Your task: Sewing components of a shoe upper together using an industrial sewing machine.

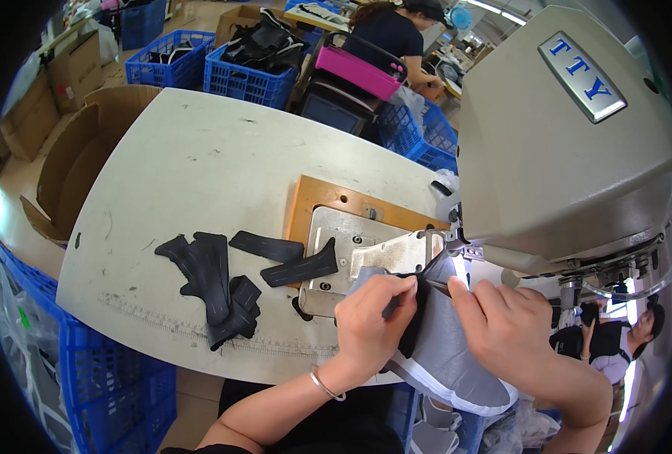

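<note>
Saw a workshop and, behind a pale worktable [222,151], a blue crate [249,85] heaped with black pieces [264,41]. At the left, found a nearer blue crate [116,378], holding clear plastic bags [29,356]. Located the grey fabric piece [457,359] at the worktable's right side, below the head of the sewing machine [570,166]. Noticed its long axis slanting from near the needle area down to the lower right, with the rounded, white-edged end pointing toward the person's body. Found it between the left hand [377,321] and the right hand [506,325], with a black strip [415,329] on it, pinched by the left thumb and forefinger. Saw the right fingers curled at its upper part; could not tell exactly on what.
</note>
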Action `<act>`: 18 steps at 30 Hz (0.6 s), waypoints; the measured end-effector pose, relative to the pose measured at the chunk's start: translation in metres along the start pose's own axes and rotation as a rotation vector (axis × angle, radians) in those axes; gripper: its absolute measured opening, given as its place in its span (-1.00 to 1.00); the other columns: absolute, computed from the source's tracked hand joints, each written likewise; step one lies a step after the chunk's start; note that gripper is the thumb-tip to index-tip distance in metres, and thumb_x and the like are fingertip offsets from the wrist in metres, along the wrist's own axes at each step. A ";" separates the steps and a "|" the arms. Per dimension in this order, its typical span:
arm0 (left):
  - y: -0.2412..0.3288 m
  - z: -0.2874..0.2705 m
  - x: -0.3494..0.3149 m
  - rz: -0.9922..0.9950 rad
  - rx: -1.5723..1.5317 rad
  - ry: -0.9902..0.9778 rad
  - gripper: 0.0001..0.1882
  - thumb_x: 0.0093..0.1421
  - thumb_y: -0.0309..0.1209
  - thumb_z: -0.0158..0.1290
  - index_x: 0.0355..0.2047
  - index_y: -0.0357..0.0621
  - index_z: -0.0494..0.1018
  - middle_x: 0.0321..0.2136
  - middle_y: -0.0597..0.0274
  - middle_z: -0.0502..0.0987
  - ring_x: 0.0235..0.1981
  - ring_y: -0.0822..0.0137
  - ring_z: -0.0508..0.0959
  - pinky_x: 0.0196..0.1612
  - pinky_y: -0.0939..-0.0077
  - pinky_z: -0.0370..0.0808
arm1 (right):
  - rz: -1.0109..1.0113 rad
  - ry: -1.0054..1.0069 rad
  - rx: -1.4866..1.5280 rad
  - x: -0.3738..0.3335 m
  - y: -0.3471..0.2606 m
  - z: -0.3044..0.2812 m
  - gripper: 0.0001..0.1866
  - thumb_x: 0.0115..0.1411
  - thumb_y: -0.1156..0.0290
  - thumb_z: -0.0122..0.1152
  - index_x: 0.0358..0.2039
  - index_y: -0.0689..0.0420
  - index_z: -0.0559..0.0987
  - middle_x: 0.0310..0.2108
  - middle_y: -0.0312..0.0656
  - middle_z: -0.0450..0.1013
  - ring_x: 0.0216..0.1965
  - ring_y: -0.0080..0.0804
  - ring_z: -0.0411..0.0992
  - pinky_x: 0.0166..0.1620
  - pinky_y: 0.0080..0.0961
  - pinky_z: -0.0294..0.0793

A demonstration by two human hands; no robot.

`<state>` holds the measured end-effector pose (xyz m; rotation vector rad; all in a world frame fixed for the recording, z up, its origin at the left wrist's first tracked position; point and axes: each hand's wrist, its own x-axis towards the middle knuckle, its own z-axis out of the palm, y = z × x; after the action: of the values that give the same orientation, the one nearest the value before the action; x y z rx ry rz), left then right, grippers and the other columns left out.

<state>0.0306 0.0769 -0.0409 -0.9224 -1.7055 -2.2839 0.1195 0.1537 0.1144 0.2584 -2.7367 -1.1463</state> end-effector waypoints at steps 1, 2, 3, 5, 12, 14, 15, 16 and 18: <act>-0.001 0.002 -0.001 -0.046 -0.026 0.028 -0.76 -0.05 -0.71 0.23 -0.33 -0.23 0.56 -0.49 0.14 0.59 -0.49 0.28 0.60 -0.40 0.54 0.50 | 0.002 0.019 0.020 -0.001 0.000 0.001 -0.73 -0.06 0.46 0.24 -0.27 0.12 0.65 -0.62 -0.42 0.20 -0.67 -0.63 0.24 -0.60 -0.65 0.13; -0.001 0.003 -0.001 -0.090 -0.056 0.055 -0.78 -0.03 -0.70 0.23 -0.34 -0.24 0.57 -0.49 0.15 0.60 -0.48 0.31 0.61 -0.38 0.54 0.50 | 0.004 0.017 0.019 0.000 0.000 0.001 -0.73 -0.06 0.46 0.24 -0.27 0.12 0.65 -0.62 -0.42 0.20 -0.67 -0.63 0.24 -0.60 -0.65 0.13; 0.000 0.003 -0.002 -0.090 -0.057 0.053 -0.78 -0.03 -0.70 0.23 -0.34 -0.24 0.57 -0.49 0.15 0.60 -0.48 0.31 0.61 -0.38 0.54 0.50 | -0.002 0.017 0.020 0.003 0.001 -0.001 -0.72 -0.06 0.46 0.24 -0.26 0.13 0.65 -0.61 -0.42 0.21 -0.67 -0.63 0.24 -0.60 -0.65 0.13; 0.001 0.002 -0.001 -0.109 -0.065 0.053 -0.83 0.00 -0.68 0.23 -0.36 -0.23 0.58 -0.48 0.17 0.60 -0.47 0.33 0.60 -0.37 0.55 0.49 | -0.006 0.017 0.022 0.005 -0.001 -0.003 -0.71 -0.06 0.46 0.24 -0.25 0.14 0.65 -0.61 -0.41 0.21 -0.67 -0.63 0.25 -0.60 -0.65 0.13; 0.003 0.003 0.000 -0.091 -0.051 0.054 -0.81 -0.02 -0.69 0.23 -0.36 -0.24 0.58 -0.48 0.16 0.60 -0.47 0.31 0.61 -0.37 0.54 0.49 | -0.013 0.033 0.006 0.007 0.001 -0.001 -0.73 -0.04 0.47 0.23 -0.26 0.15 0.64 -0.62 -0.41 0.18 -0.68 -0.63 0.23 -0.62 -0.65 0.11; 0.003 0.003 0.000 -0.083 -0.049 0.053 -0.81 -0.03 -0.69 0.23 -0.37 -0.25 0.58 -0.48 0.15 0.60 -0.47 0.30 0.61 -0.37 0.54 0.50 | -0.017 0.033 0.003 0.007 0.001 -0.001 -0.74 -0.03 0.47 0.23 -0.26 0.15 0.64 -0.63 -0.41 0.17 -0.68 -0.64 0.22 -0.62 -0.64 0.10; 0.003 0.003 0.000 -0.083 -0.049 0.052 -0.81 -0.03 -0.69 0.23 -0.37 -0.25 0.58 -0.48 0.15 0.60 -0.47 0.30 0.61 -0.37 0.54 0.50 | -0.018 0.032 0.002 0.007 0.001 -0.001 -0.74 -0.02 0.47 0.24 -0.26 0.15 0.64 -0.63 -0.41 0.16 -0.68 -0.64 0.21 -0.62 -0.64 0.09; 0.002 0.003 0.001 -0.077 -0.048 0.056 -0.81 -0.04 -0.69 0.23 -0.37 -0.25 0.58 -0.48 0.15 0.60 -0.47 0.30 0.61 -0.37 0.53 0.50 | -0.020 0.031 0.001 0.008 0.000 -0.001 -0.75 -0.02 0.46 0.24 -0.26 0.15 0.64 -0.64 -0.41 0.15 -0.68 -0.63 0.21 -0.62 -0.64 0.09; 0.002 0.003 0.001 -0.072 -0.046 0.059 -0.81 -0.04 -0.70 0.23 -0.37 -0.25 0.58 -0.48 0.15 0.60 -0.47 0.29 0.61 -0.37 0.53 0.50 | -0.025 0.036 -0.004 0.008 0.000 -0.001 -0.75 -0.01 0.46 0.24 -0.26 0.15 0.64 -0.64 -0.42 0.14 -0.69 -0.63 0.19 -0.62 -0.64 0.08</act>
<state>0.0322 0.0790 -0.0383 -0.8053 -1.6954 -2.3804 0.1120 0.1515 0.1155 0.3106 -2.7074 -1.1418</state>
